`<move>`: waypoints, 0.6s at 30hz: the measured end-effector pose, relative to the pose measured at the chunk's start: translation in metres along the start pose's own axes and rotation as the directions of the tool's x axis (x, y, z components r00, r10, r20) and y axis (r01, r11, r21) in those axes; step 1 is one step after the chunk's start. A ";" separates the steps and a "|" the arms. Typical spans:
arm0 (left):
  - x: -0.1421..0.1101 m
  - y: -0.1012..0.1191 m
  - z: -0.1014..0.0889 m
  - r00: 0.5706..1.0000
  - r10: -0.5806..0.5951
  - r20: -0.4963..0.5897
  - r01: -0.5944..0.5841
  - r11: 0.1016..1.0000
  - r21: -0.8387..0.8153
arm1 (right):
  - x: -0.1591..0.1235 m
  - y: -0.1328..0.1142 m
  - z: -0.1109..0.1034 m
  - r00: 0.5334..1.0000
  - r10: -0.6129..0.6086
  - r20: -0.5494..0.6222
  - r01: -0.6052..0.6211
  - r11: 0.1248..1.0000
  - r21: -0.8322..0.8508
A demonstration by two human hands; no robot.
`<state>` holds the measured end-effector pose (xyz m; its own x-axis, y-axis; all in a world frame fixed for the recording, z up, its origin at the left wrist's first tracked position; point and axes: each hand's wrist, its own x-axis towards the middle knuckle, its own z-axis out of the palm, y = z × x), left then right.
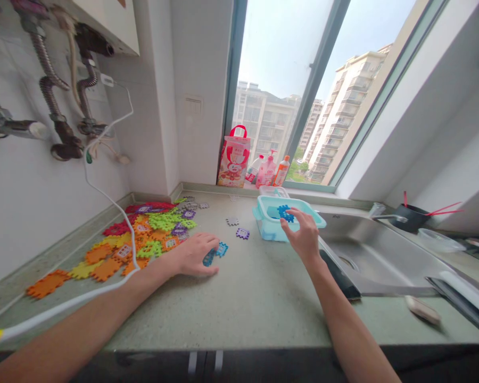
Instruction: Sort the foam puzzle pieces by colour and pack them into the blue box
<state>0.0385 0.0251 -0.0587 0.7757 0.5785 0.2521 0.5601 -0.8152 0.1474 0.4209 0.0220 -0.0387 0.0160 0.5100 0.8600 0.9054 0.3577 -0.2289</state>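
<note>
My right hand (303, 236) is above the near edge of a light-blue plastic box (265, 226), thumb and fingers closed on a blue puzzle tile (286, 214) with notched edges. The tile is over the box's opening. On the counter my left hand (195, 252) rests with its thumb apart from its bent fingers. In that gap shows a darker blue tile (208, 258), partly hidden by the hand. A lighter blue tile (222, 249) lies just beyond the fingertips. Farther back are a purple tile (242, 233) and a grey tile (232, 221).
Orange, yellow, green, red and purple tiles (107, 268) are heaped at left, crossed by a white cable (132, 234). A steel sink (367, 250) lies to the right. A clear lid (273, 192) sits behind the box; bottles (266, 171) and a pink bag (234, 162) stand by the window.
</note>
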 end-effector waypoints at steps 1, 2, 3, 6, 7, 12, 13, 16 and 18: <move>0.000 0.000 0.000 1.000 -0.002 0.000 0.002 1.000 0.000 | -0.001 0.004 0.002 0.999 0.007 0.049 -0.005 0.999 -0.042; 0.000 0.000 0.000 1.000 -0.004 0.002 0.004 1.000 -0.002 | -0.003 0.007 0.003 0.996 0.011 0.089 -0.004 0.997 -0.078; 0.000 0.000 -0.001 1.000 -0.005 0.006 0.005 1.000 -0.006 | -0.004 0.008 0.004 0.994 0.013 0.111 -0.001 0.995 -0.105; -0.001 0.000 -0.001 0.999 0.016 0.030 -0.016 0.999 -0.031 | -0.006 -0.001 0.005 0.998 -0.028 0.059 0.034 0.995 -0.099; -0.001 0.000 -0.001 0.999 0.035 0.038 -0.034 0.999 -0.039 | -0.007 -0.007 0.006 0.997 -0.065 0.036 0.067 0.996 -0.061; 0.000 0.000 0.008 0.992 0.118 0.040 -0.116 0.992 -0.041 | -0.025 -0.051 0.022 0.875 -0.390 0.286 0.292 0.898 0.329; 0.001 0.001 0.008 0.992 0.118 0.032 -0.117 0.993 -0.034 | -0.030 -0.059 0.027 0.826 -0.437 0.357 0.298 0.875 0.381; 0.001 0.000 0.003 0.994 0.106 0.010 -0.106 0.994 -0.007 | -0.043 -0.074 0.045 0.730 -0.478 0.489 0.288 0.864 0.414; -0.001 -0.003 -0.007 0.993 0.119 0.003 -0.119 0.993 0.005 | -0.047 -0.077 0.052 0.699 -0.469 0.540 0.272 0.872 0.406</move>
<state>0.0340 0.0266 -0.0528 0.8376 0.4776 0.2651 0.4653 -0.8781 0.1121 0.3287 0.0114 -0.0854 -0.6425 0.6109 0.4625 0.6218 0.7685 -0.1512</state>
